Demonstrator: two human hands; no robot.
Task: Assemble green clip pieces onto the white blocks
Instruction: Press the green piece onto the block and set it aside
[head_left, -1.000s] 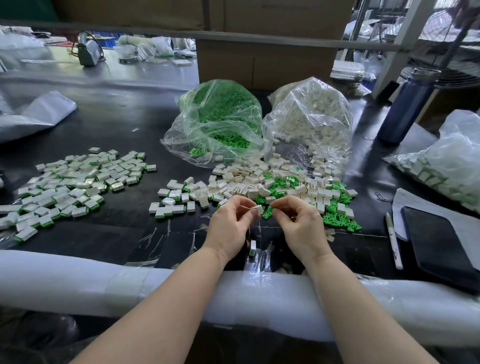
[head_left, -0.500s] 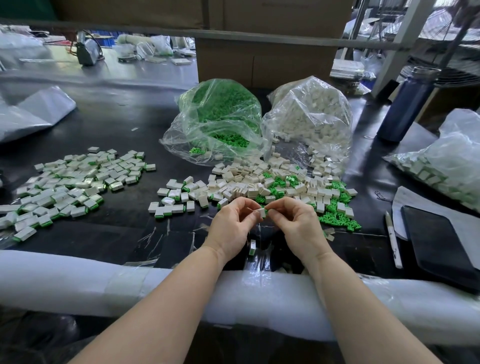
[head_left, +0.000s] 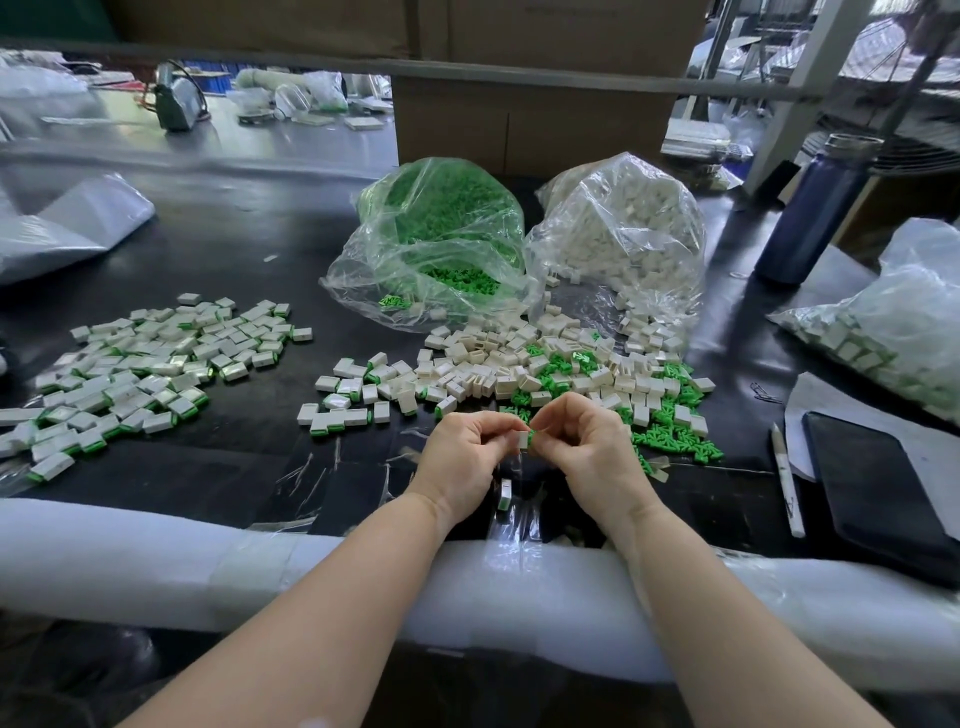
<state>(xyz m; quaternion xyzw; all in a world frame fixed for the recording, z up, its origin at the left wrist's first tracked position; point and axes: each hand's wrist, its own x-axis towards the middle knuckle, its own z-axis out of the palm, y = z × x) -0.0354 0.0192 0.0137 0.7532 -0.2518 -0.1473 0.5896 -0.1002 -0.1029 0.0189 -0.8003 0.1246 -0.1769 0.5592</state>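
Between both hands, white block (head_left: 519, 440) shows seemingly green-edged clip (head_left: 530, 438).

No text or label can be read anywhere.

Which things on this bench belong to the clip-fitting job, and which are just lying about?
Part of the job:
left hand
right hand
white block
green clip
loose parts pile
finished pile
bag of clips
bag of blocks

Just lying about:
bottle
pen
tablet
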